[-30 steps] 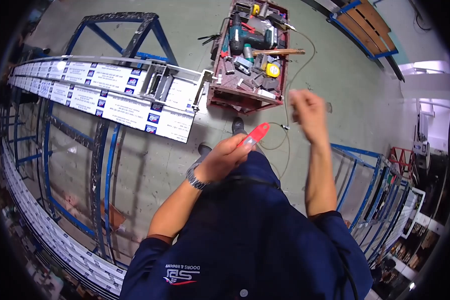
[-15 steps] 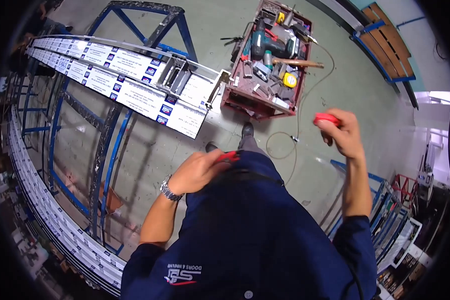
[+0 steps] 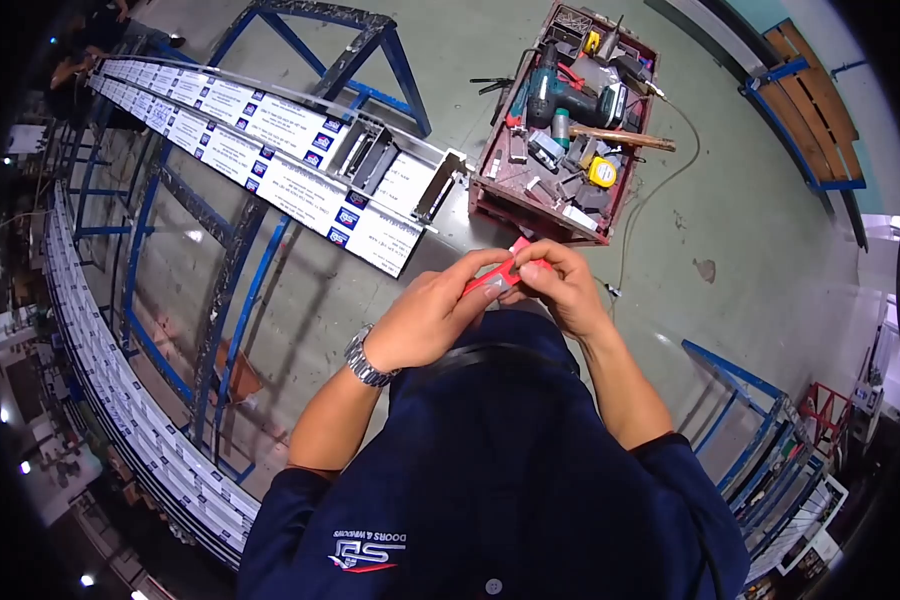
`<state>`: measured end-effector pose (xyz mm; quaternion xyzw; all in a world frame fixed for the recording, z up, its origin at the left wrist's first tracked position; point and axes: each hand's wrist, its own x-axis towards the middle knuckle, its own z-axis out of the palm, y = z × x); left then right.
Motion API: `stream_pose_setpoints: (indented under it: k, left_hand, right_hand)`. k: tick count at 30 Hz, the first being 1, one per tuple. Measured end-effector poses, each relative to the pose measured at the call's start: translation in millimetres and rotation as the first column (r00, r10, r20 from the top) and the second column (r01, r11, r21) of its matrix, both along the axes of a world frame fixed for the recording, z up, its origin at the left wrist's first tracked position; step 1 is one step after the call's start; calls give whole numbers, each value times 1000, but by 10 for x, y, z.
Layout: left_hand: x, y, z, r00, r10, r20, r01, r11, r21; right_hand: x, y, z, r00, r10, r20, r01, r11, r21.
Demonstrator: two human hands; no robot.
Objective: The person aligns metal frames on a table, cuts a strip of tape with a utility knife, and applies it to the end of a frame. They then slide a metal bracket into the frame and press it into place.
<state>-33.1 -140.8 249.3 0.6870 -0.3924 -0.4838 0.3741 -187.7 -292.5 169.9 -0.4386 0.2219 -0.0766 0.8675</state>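
The red tool is clamped by the fingers of left hand and right hand (held close together), and could be dropped if either pinch is loosened.

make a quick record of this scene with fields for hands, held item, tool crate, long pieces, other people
left hand: gripping red item; metal-band wristwatch on wrist (left hand)
right hand: fingers on the same item (right hand)
held item: red with a grey patch, partly covered; exact type unclear
tool crate: cordless drill, yellow tape measure, wooden handle
long pieces: film-covered profiles, left of crate
other people: person, far upper left
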Motion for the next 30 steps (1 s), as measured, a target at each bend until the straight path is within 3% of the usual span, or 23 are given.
stream_pose_setpoints:
  k: [2,4,8,10,11,14,19,21,25,30]
  left_hand:
    - [-3,-45,0,999,-35,2,35,994,100]
    - [-45,-31,-93,987,-36,-158,40,999,24]
    - [-63,-84,-83,992,-107,-68,112,991,77]
    - [-14,-76,-115,929,-172,-327,215,971,101]
    - [-6,-63,-130,933,-162,-322,205,973,103]
    - [14,-40,-157,830,-31,-557,127,982,136]
    - [-40,-18,-284,777,42,-628,11,997,80]
    - [-49,-1,-295,772,55,-633,-2,996,84]
    - [-66,37,-412,764,56,-643,-32,998,49]
    - [-98,41,-538,749,96,-656,-123,992,5]
  right_hand:
    - [-6,-39,-76,1000,-13,9,13,1000,-11]
    - [-16,-122,-162,996,88,-23,-90,992,-84]
    - [-63,-269,-153,970,238,-45,-240,969,-51]
    - [-62,-363,-103,974,225,-22,-226,969,-100]
    - [-82,-380,-91,982,187,-20,-188,971,-146]
    - [-17,-403,-6,979,192,-63,-200,964,-174]
    - [72,-439,154,971,200,-131,-233,914,-332]
    - [103,-460,132,954,232,-190,-299,785,-542]
    - [161,-456,222,943,300,-145,-333,867,-372]
    - [204,-459,288,939,287,-190,-343,827,-445]
